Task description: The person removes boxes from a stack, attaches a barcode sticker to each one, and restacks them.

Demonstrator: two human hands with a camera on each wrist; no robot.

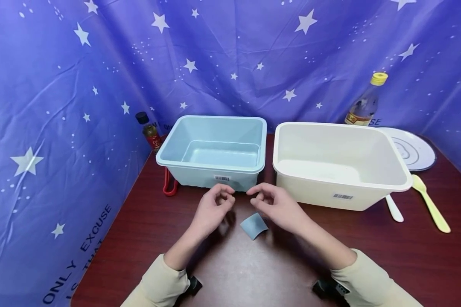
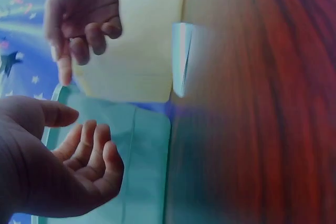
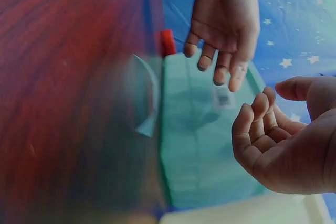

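Note:
A small blue-grey square (image 1: 254, 226), like a piece of paper or thin card, lies on the table just below both hands. In the right wrist view the square (image 3: 153, 98) bows up in a curve. My left hand (image 1: 214, 207) hovers above the table in front of the light blue bin (image 1: 215, 174), fingers loosely bent with nothing in them. Facing it across a small gap is my right hand (image 1: 279, 207), also holding nothing, thumb and fingers apart. Both wrist views show bare palms, the left hand (image 2: 79, 166) and the right hand (image 3: 294, 142) included.
A cream bin (image 1: 319, 192) stands right of the blue one. Near it are a plate (image 1: 418, 149), a yellow spoon (image 1: 430, 207), a white handle (image 1: 394, 209) and a yellow-capped bottle (image 1: 364, 104). At left are a red-labelled bottle (image 1: 151, 135) and a red handle (image 1: 170, 189).

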